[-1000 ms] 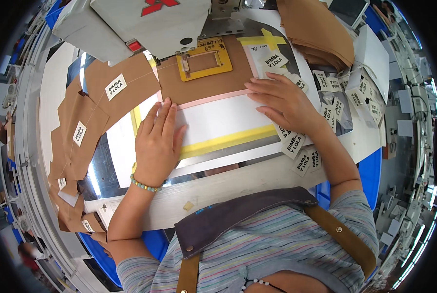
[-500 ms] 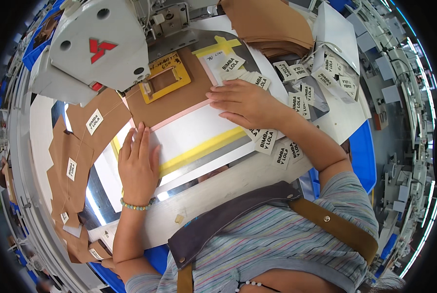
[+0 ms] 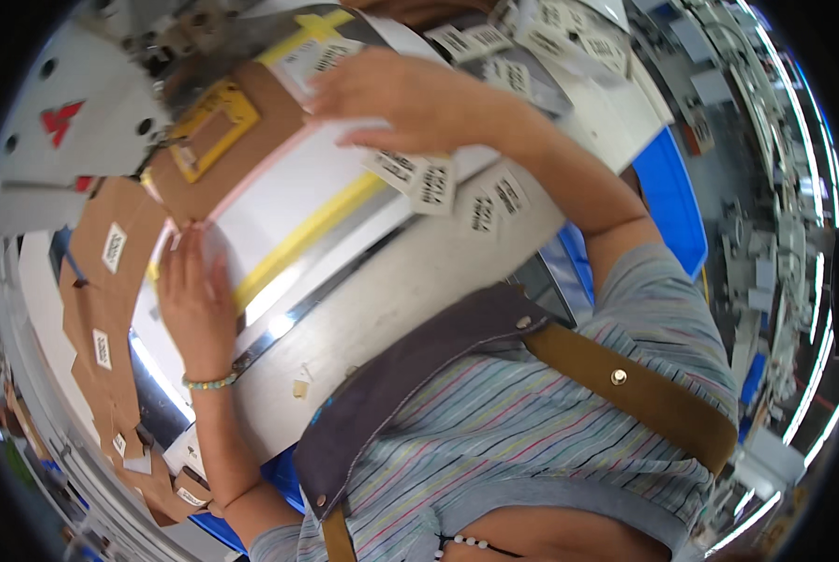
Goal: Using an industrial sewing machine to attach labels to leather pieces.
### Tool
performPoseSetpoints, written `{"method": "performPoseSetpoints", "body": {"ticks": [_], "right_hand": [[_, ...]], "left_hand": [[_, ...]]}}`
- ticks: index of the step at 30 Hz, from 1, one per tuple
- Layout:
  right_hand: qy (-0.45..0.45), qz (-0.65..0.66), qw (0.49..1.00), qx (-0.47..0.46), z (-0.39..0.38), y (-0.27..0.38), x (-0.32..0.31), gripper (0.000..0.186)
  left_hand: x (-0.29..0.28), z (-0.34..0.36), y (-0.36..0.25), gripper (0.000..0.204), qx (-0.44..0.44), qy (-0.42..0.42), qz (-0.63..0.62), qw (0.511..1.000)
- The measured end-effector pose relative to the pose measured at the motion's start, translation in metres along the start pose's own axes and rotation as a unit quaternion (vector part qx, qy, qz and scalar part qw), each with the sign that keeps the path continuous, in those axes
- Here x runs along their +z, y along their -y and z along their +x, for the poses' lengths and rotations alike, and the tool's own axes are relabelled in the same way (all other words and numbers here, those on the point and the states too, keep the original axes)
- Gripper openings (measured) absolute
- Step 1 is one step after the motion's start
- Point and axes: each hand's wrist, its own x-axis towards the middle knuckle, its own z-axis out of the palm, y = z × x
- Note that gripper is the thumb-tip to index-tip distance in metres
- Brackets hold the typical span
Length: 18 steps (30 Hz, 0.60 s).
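Brown panel (image 3: pixel 237 161), upper left of the picture, lies beneath the yellow template (image 3: pixel 241 114). Left hand (image 3: pixel 194 314): fingers together, thumb apart; right hand (image 3: pixel 400 98): fingers slightly spread, contact unclear. Press flat, aligning the edge with the pink strip (image 3: pixel 260 173).

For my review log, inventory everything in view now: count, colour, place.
Sewing machine: one, pale grey, upper left
Panel: one, brown, beside machine
Frame: one, yellow, on panel
Edge strip: one, pink, along panel
Base sheet: one, white, below strip
Tape: several strips, yellow, around panel
Cut pieces: several, brown, left
Labels: many, white, on cut pieces and loose at right
Bins: at least two, blue, right, lower left
Tabletop: one, pale, centre
Background equipment: many, grey-white, far right
Apron: one, dark, lower centre
Shirt: one, striped grey, bottom right
Bracelet: one, greenish, left wrist
Left hand: one, at strip's lower end
Right hand: one, blurred, near strip's upper end
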Motion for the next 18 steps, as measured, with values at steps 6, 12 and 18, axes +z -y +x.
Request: {"method": "performPoseSetpoints", "body": {"ticks": [6, 12, 18], "right_hand": [[-0.074, -0.050, 0.989, 0.122, -0.068, 0.046, -0.089, 0.024], [0.084, -0.043, 0.933, 0.346, -0.126, 0.110, -0.089, 0.034], [0.067, 0.040, 0.897, 0.435, -0.131, 0.126, -0.039, 0.035]], "left_hand": [[-0.016, 0.016, -0.036, 0.047, 0.040, 0.026, -0.077, 0.996], [-0.005, 0.053, -0.102, 0.058, 0.186, 0.093, -0.209, 0.956], [0.027, 0.079, -0.157, 0.078, 0.338, 0.174, -0.153, 0.912]]}}
